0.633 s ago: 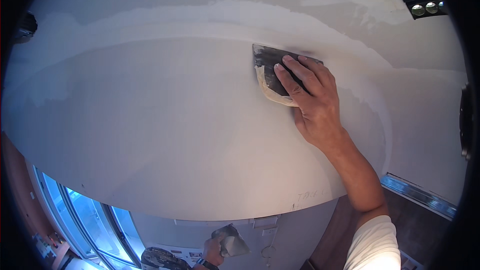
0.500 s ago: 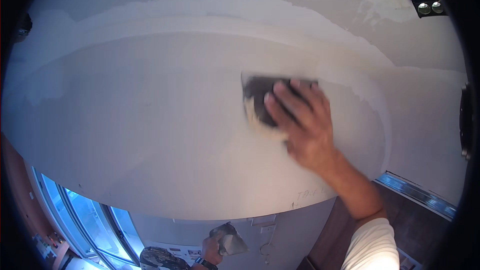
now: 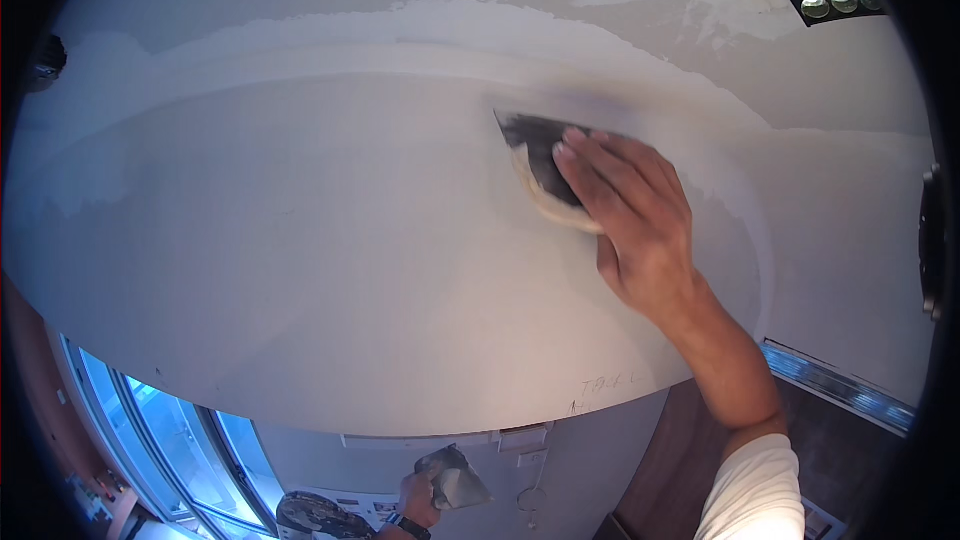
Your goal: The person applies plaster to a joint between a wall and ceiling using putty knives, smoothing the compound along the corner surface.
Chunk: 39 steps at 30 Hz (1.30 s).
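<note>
My right hand (image 3: 645,215) grips a wide putty knife (image 3: 545,145) with a dark blade and a pale curved edge along its lower side. Its fingers lie spread over the blade, which is tilted against the curved plastered surface (image 3: 350,220), just under the ridge where the curve meets the ceiling. Down at the lower edge, my left hand (image 3: 418,500) is closed on a second flat metal putty knife (image 3: 440,462). A pale lump of filler (image 3: 462,487) sits on that blade. Part of the right blade is hidden behind the fingers.
Uneven white filler (image 3: 480,22) spreads over the grey ceiling. A recessed spotlight fitting (image 3: 835,2) is at upper right, with a metal track (image 3: 840,385) below. Glass doors (image 3: 180,440) stand at lower left. A dark, pale-smeared object (image 3: 318,517) is beside my left hand.
My right hand has moved up and slightly right with its putty knife, closer to the ridge, and the blade has tilted. My left hand stays low with its knife.
</note>
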Each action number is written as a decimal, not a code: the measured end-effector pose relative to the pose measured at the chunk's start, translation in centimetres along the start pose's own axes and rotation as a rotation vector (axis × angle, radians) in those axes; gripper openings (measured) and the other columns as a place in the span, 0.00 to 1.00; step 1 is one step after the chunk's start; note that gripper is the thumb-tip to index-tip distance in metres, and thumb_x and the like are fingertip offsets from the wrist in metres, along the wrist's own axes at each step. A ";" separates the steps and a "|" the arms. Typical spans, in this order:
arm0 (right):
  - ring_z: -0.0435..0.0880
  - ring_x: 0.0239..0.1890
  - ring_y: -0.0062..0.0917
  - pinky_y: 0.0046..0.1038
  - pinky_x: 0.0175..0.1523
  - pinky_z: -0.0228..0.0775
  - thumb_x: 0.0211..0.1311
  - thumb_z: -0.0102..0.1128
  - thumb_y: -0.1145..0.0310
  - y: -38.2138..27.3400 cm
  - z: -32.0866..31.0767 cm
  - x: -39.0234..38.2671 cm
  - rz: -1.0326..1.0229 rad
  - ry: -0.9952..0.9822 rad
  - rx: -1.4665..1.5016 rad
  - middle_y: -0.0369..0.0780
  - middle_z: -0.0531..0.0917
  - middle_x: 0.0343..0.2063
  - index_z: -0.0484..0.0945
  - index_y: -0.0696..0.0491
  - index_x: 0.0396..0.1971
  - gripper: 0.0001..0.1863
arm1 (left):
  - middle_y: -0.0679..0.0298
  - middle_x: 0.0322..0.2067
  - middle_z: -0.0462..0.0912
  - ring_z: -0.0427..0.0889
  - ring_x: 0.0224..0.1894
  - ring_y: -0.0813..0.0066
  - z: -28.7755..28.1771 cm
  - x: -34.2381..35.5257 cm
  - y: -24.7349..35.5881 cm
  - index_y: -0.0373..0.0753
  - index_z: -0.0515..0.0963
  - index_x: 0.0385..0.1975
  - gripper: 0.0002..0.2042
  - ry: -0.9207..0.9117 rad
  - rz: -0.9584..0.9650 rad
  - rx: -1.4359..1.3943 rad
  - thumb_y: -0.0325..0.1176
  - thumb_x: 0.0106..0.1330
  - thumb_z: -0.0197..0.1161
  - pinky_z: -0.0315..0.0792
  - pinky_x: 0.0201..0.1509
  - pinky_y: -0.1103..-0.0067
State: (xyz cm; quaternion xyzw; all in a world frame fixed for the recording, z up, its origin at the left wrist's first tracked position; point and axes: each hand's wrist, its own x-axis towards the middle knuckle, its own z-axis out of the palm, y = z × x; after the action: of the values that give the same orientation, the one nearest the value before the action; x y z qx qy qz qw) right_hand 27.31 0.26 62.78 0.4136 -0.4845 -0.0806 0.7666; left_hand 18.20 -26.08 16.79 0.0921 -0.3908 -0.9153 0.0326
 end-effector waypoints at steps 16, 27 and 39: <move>0.84 0.54 0.38 0.45 0.56 0.75 0.60 0.61 0.69 -5.1 -5.1 -5.5 0.093 -0.327 0.239 0.41 0.85 0.54 0.85 0.50 0.53 0.19 | 0.60 0.41 0.85 0.87 0.40 0.64 1.3 -2.7 2.9 0.33 0.78 0.50 0.14 0.010 -0.070 0.012 0.34 0.71 0.64 0.84 0.43 0.68; 0.83 0.54 0.39 0.41 0.56 0.74 0.54 0.62 0.81 3.9 -3.9 -5.5 0.032 -0.004 -0.128 0.43 0.83 0.54 0.82 0.53 0.56 0.26 | 0.56 0.45 0.86 0.87 0.47 0.61 -0.6 -0.9 0.6 0.34 0.80 0.49 0.12 -0.115 0.075 0.040 0.33 0.73 0.60 0.82 0.50 0.68; 0.73 0.67 0.43 0.49 0.70 0.61 0.48 0.64 0.80 5.7 -1.0 -5.2 0.144 -0.056 0.012 0.43 0.77 0.64 0.78 0.49 0.64 0.36 | 0.52 0.49 0.86 0.87 0.48 0.57 -1.2 -2.9 1.9 0.30 0.78 0.55 0.18 -0.226 0.793 0.867 0.32 0.68 0.64 0.81 0.53 0.64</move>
State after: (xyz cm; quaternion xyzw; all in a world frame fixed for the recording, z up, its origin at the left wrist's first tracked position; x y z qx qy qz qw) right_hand 23.82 7.18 63.18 0.3797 -0.5348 -0.0341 0.7541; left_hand 21.22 -27.92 17.73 -0.1540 -0.7343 -0.5944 0.2894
